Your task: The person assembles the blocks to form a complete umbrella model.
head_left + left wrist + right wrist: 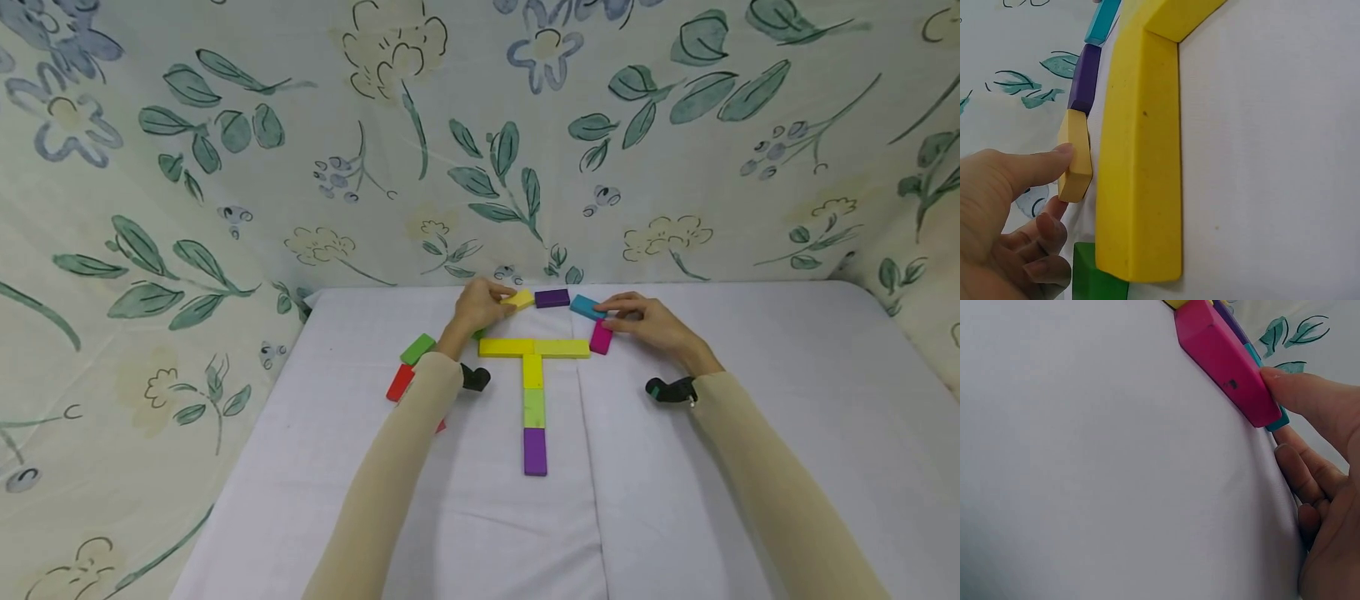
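At the far edge of the table, my left hand (480, 306) pinches a pale yellow block (1079, 156) between thumb and finger. A purple block (552, 298) lies next to it on the right. My right hand (652, 325) pinches the right end of a blue block (587, 307), its thumb also touching a pink block (1225, 365). The pink block meets the blue one at an angle. In front, bright yellow blocks (506, 347), a lime block (534, 408) and a purple block (535, 452) form a T.
Left of my left forearm lie a green block (417, 348) and a red block (401, 382); another red piece (440, 427) is mostly covered by the sleeve. A dark green block (1094, 272) sits by the T's left end. Floral cloth (495, 208) hangs behind the white table (675, 517).
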The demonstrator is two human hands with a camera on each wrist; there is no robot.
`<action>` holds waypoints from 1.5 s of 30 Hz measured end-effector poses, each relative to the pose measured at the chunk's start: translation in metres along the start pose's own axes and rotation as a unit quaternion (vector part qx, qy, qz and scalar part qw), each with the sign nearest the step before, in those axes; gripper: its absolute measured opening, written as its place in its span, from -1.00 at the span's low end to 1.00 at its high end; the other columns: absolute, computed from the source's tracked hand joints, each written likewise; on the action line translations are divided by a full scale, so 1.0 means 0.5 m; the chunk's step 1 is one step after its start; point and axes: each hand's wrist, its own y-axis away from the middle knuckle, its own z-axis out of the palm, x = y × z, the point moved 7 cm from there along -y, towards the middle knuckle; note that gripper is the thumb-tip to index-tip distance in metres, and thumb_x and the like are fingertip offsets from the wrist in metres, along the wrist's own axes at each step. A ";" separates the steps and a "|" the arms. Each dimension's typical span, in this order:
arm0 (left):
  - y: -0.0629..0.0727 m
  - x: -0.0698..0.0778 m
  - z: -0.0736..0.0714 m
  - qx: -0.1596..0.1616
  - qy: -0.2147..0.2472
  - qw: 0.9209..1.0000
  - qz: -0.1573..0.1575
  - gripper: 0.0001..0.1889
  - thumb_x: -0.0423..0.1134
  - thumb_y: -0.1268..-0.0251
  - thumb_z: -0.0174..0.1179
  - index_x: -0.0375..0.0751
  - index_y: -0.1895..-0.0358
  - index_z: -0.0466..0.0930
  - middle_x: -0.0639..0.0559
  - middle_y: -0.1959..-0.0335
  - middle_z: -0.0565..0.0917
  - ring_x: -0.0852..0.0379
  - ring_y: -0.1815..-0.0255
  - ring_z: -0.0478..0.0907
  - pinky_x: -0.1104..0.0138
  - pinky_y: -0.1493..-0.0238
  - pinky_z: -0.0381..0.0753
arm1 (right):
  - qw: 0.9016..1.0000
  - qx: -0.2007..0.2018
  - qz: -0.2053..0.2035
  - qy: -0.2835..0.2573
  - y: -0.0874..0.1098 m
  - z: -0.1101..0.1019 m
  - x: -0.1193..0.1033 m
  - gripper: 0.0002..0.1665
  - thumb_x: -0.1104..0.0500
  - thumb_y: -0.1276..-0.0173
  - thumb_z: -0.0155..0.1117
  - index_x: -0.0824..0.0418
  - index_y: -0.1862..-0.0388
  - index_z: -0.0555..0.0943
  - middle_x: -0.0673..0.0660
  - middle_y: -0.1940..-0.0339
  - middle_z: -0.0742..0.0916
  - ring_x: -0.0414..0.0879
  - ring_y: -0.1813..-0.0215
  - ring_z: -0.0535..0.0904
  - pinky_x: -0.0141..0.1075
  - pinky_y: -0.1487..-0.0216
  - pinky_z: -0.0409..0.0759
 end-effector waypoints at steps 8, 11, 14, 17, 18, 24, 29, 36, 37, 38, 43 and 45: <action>-0.002 0.008 0.002 0.011 -0.030 0.999 0.007 -0.71 -0.11 -0.33 0.44 0.15 -0.10 0.79 0.04 -0.01 0.64 0.08 0.01 0.53 0.22 -0.10 0.53 | 1.000 0.003 -0.006 -0.005 0.001 0.000 -0.005 -0.43 -0.11 -0.46 0.36 0.07 -0.36 0.63 0.16 -0.51 0.43 0.18 -0.41 0.30 0.20 -0.44 0.28; -0.004 0.010 0.004 0.013 -0.035 0.999 0.008 -0.71 -0.11 -0.33 0.44 0.15 -0.10 0.79 0.04 0.00 0.64 0.08 0.01 0.52 0.23 -0.10 0.52 | 1.000 0.004 -0.009 -0.003 -0.001 0.000 -0.003 -0.43 -0.13 -0.46 0.36 0.06 -0.36 0.63 0.17 -0.51 0.43 0.18 -0.40 0.30 0.20 -0.42 0.30; -0.005 0.012 0.004 0.015 -0.039 0.999 0.010 -0.71 -0.12 -0.34 0.43 0.14 -0.10 0.79 0.04 0.00 0.63 0.08 0.01 0.51 0.23 -0.10 0.52 | 1.000 0.004 -0.007 -0.002 -0.003 0.000 -0.001 -0.41 -0.15 -0.45 0.36 0.05 -0.36 0.63 0.17 -0.51 0.42 0.18 -0.41 0.31 0.21 -0.42 0.31; -0.006 0.014 0.004 0.015 -0.045 0.999 0.012 -0.71 -0.11 -0.34 0.42 0.13 -0.11 0.79 0.04 0.01 0.61 0.08 0.01 0.50 0.23 -0.09 0.51 | 1.000 0.004 -0.006 -0.004 -0.004 0.000 0.001 -0.41 -0.15 -0.45 0.36 0.06 -0.36 0.63 0.17 -0.51 0.42 0.19 -0.41 0.31 0.22 -0.44 0.30; -0.006 0.014 0.004 0.015 -0.048 0.999 0.013 -0.71 -0.11 -0.35 0.42 0.13 -0.11 0.79 0.04 0.01 0.61 0.08 0.01 0.50 0.24 -0.09 0.51 | 1.000 0.004 -0.005 -0.005 -0.004 0.000 0.002 -0.42 -0.15 -0.45 0.37 0.05 -0.35 0.64 0.16 -0.51 0.42 0.19 -0.41 0.31 0.21 -0.44 0.30; -0.011 0.015 0.005 0.010 -0.059 0.998 0.027 -0.70 -0.12 -0.35 0.42 0.12 -0.13 0.78 0.03 0.02 0.63 0.09 0.03 0.52 0.26 -0.04 0.51 | 1.000 0.002 -0.008 -0.005 0.000 -0.001 -0.002 -0.43 -0.11 -0.46 0.37 0.07 -0.35 0.64 0.16 -0.51 0.42 0.18 -0.41 0.32 0.19 -0.43 0.31; -0.018 0.017 0.004 0.012 -0.075 0.996 0.040 -0.68 -0.11 -0.34 0.43 0.13 -0.14 0.78 0.04 0.05 0.69 0.11 0.08 0.53 0.30 0.06 0.52 | 1.000 0.002 -0.014 -0.002 0.002 -0.001 -0.004 -0.44 -0.11 -0.45 0.37 0.06 -0.35 0.64 0.15 -0.50 0.45 0.15 -0.38 0.34 0.13 -0.40 0.33; -0.019 0.020 0.006 0.002 -0.084 0.996 0.035 -0.69 -0.12 -0.37 0.40 0.15 -0.15 0.77 0.03 0.03 0.62 0.09 0.04 0.50 0.29 0.03 0.50 | 1.000 -0.002 -0.015 -0.003 0.006 -0.001 -0.007 -0.44 -0.10 -0.47 0.36 0.06 -0.36 0.63 0.17 -0.51 0.43 0.17 -0.40 0.32 0.15 -0.41 0.31; -0.018 0.020 0.006 0.001 -0.084 0.996 0.034 -0.69 -0.12 -0.37 0.40 0.15 -0.15 0.77 0.03 0.02 0.61 0.09 0.03 0.49 0.29 0.01 0.50 | 1.000 -0.002 -0.015 -0.002 0.006 -0.001 -0.007 -0.44 -0.10 -0.47 0.36 0.06 -0.36 0.63 0.17 -0.51 0.43 0.17 -0.40 0.32 0.15 -0.41 0.31; -0.018 0.021 0.005 0.001 -0.084 0.996 0.033 -0.69 -0.12 -0.37 0.40 0.15 -0.15 0.77 0.03 0.01 0.61 0.09 0.02 0.49 0.29 0.00 0.50 | 1.000 -0.002 -0.016 -0.002 0.007 -0.001 -0.008 -0.45 -0.10 -0.47 0.35 0.06 -0.36 0.63 0.17 -0.51 0.43 0.17 -0.39 0.32 0.14 -0.40 0.31; -0.018 0.023 0.004 -0.001 -0.079 0.996 0.037 -0.69 -0.14 -0.38 0.39 0.14 -0.16 0.77 0.02 0.01 0.59 0.08 0.01 0.49 0.28 -0.01 0.50 | 1.000 -0.001 -0.024 0.002 0.007 -0.002 -0.008 -0.46 -0.09 -0.48 0.35 0.07 -0.35 0.64 0.18 -0.49 0.44 0.15 -0.36 0.34 0.09 -0.37 0.33; -0.018 0.023 0.004 -0.003 -0.079 0.996 0.037 -0.69 -0.14 -0.39 0.38 0.13 -0.17 0.76 0.01 0.01 0.57 0.08 0.00 0.49 0.28 -0.02 0.49 | 1.000 -0.001 -0.025 0.003 0.006 -0.001 -0.009 -0.46 -0.09 -0.48 0.35 0.08 -0.35 0.64 0.18 -0.49 0.44 0.15 -0.35 0.34 0.08 -0.36 0.33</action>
